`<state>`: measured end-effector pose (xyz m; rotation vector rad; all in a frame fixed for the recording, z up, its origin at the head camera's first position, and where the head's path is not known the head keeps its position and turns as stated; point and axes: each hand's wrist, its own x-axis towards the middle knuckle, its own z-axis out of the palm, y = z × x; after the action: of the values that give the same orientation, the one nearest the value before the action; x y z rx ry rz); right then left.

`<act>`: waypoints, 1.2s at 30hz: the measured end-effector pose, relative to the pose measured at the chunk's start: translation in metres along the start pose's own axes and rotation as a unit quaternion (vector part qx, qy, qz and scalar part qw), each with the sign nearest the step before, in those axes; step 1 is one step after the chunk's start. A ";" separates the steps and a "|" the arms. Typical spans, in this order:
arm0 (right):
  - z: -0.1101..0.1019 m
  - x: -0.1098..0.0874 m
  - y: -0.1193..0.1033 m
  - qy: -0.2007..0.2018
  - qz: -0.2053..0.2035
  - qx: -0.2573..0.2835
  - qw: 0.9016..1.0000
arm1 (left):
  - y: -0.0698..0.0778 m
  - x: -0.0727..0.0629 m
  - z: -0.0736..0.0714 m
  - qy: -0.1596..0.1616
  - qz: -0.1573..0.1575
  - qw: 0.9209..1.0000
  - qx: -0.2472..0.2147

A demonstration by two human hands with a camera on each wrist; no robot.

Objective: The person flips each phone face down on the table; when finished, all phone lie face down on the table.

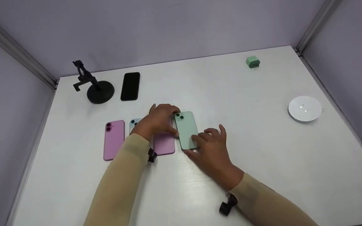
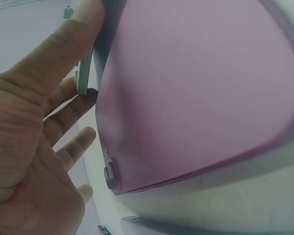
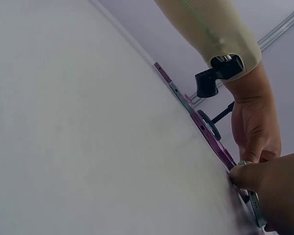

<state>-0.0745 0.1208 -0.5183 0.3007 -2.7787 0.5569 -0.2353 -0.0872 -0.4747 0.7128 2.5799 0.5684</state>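
A mint green phone (image 1: 187, 129) lies back up in the middle of the white table, its camera corner at the far left. My left hand (image 1: 159, 121) grips its left side, with the thumb at the long edge and a finger at the top corner. At the lower right, my right hand (image 1: 214, 150) holds the same phone, thumb on the bottom edge and fingers along the right edge. Under the left hand is a pink phone (image 1: 164, 145), seen large in the left wrist view. A light blue phone (image 1: 134, 123) is mostly hidden behind that hand.
Another pink phone (image 1: 114, 140) lies farthest left in the row. Behind it are a black phone (image 1: 130, 86) and a black stand (image 1: 100, 92). Toward the right are a green charger plug (image 1: 253, 61) and a round white device (image 1: 304, 108). Walls border the table's back and sides.
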 end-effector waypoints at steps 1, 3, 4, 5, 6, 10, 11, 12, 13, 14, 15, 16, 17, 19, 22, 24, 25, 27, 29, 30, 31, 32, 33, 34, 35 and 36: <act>0.000 0.000 0.000 -0.001 0.000 0.000 1.000 | -0.001 0.000 0.001 0.002 -0.003 1.000 0.003; 0.000 0.001 -0.001 -0.005 0.003 -0.001 1.000 | -0.003 0.000 0.002 0.007 -0.008 1.000 0.010; 0.000 0.001 -0.002 -0.007 0.005 -0.002 1.000 | -0.005 -0.001 0.002 0.009 -0.010 1.000 0.011; 0.000 0.002 -0.003 -0.007 0.006 -0.002 1.000 | -0.006 -0.001 0.003 0.011 -0.013 1.000 0.012; 0.001 0.002 -0.003 -0.007 0.006 -0.001 1.000 | -0.006 -0.002 0.003 0.013 -0.016 1.000 0.011; 0.001 0.004 -0.005 -0.005 0.003 0.005 1.000 | -0.007 -0.005 0.002 0.021 -0.017 1.000 0.011; 0.002 0.004 -0.005 -0.003 0.000 0.007 1.000 | -0.007 -0.007 0.002 0.023 -0.019 0.999 0.011; 0.002 0.005 -0.006 -0.001 -0.002 0.010 1.000 | -0.007 -0.007 0.002 0.023 -0.022 0.999 0.011; 0.002 0.005 -0.006 0.000 -0.005 0.013 1.000 | -0.007 -0.008 0.002 0.024 -0.024 0.999 0.013; 0.003 0.006 -0.006 0.001 -0.006 0.014 1.000 | -0.007 -0.009 0.002 0.024 -0.025 0.999 0.014; 0.003 0.006 -0.006 0.003 -0.008 0.015 1.000 | -0.007 -0.009 0.001 0.024 -0.027 0.999 0.015; 0.003 0.007 -0.006 0.003 -0.008 0.013 1.000 | -0.006 -0.010 0.001 0.023 -0.029 0.999 0.015; 0.003 0.007 -0.006 0.002 -0.006 0.012 1.000 | -0.006 -0.010 0.001 0.022 -0.032 0.999 0.017; 0.004 0.007 -0.005 -0.002 -0.003 0.009 1.000 | -0.005 -0.009 0.001 0.019 -0.038 0.999 0.021; 0.004 0.007 -0.005 -0.007 0.000 0.006 1.000 | -0.002 -0.009 0.000 0.012 -0.046 0.999 0.025; 0.005 0.007 -0.004 -0.007 0.000 0.004 1.000 | 0.000 -0.009 0.000 0.006 -0.051 0.998 0.027; 0.006 0.007 -0.004 -0.007 0.001 0.003 1.000 | 0.001 -0.010 0.000 0.004 -0.052 0.998 0.027; 0.006 0.006 -0.003 -0.005 0.001 0.002 1.000 | 0.003 -0.010 -0.001 0.001 -0.052 0.998 0.029; 0.007 0.005 -0.002 -0.003 0.002 0.000 1.000 | 0.003 -0.010 0.000 0.001 -0.049 0.998 0.030; 0.006 0.004 -0.001 -0.004 0.004 0.002 1.000 | 0.003 -0.010 0.000 0.001 -0.046 0.998 0.031; 0.006 0.004 -0.001 -0.004 0.007 0.003 1.000 | 0.003 -0.010 0.001 0.002 -0.042 0.999 0.032; 0.006 0.003 0.000 -0.004 0.010 0.005 1.000 | 0.003 -0.009 0.002 0.002 -0.038 0.999 0.034; 0.005 0.003 0.001 -0.004 0.014 0.007 1.000 | 0.003 -0.009 0.002 0.002 -0.034 0.999 0.034; 0.006 0.003 0.000 -0.006 0.016 0.010 1.000 | 0.002 -0.009 0.003 0.003 -0.032 0.999 0.033; 0.006 0.003 0.000 -0.009 0.019 0.013 1.000 | 0.000 -0.010 0.003 0.004 -0.031 0.999 0.033; 0.006 0.003 0.000 -0.012 0.020 0.016 1.000 | -0.001 -0.010 0.004 0.006 -0.030 0.999 0.033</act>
<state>-0.0792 0.1174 -0.5226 0.2613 -2.8060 0.6117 -0.2261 -0.0928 -0.4756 0.6539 2.6319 0.4718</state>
